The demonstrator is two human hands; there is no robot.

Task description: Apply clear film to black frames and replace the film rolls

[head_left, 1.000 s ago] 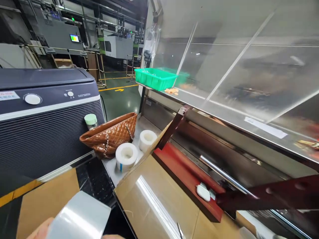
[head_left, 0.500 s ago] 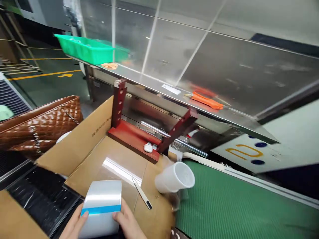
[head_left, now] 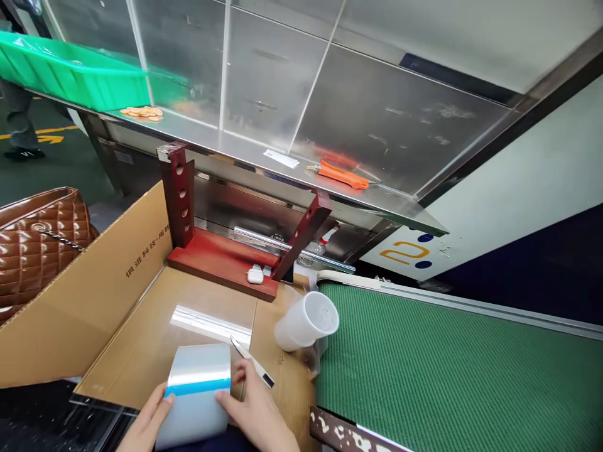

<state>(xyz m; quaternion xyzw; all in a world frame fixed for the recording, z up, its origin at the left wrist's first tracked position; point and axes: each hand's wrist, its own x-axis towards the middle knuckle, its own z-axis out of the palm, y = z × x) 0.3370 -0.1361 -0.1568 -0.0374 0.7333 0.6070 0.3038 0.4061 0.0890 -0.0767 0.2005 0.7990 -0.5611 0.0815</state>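
The roll (head_left: pixel 194 415) is pale grey with a bright blue stripe (head_left: pixel 200 386). The belt (head_left: pixel 447 364) is ribbed green, the stand (head_left: pixel 221 260) dark red, the bag (head_left: pixel 51 257) quilted brown, the bin (head_left: pixel 101 86) green.

A slim white pointed tool (head_left: pixel 260 370) lies on the brown cardboard surface (head_left: pixel 141 342), right of the translucent film roll (head_left: pixel 195 415). Farther right is a translucent white cup (head_left: pixel 299 325), beside the ribbed green conveyor belt (head_left: pixel 447 364). Behind, a dark-red rack (head_left: pixel 211 258) carries a rounded white case (head_left: pixel 255 274); left, past the brown cardboard flap (head_left: pixel 94 301), sits a brown quilted bag (head_left: pixel 42 257).
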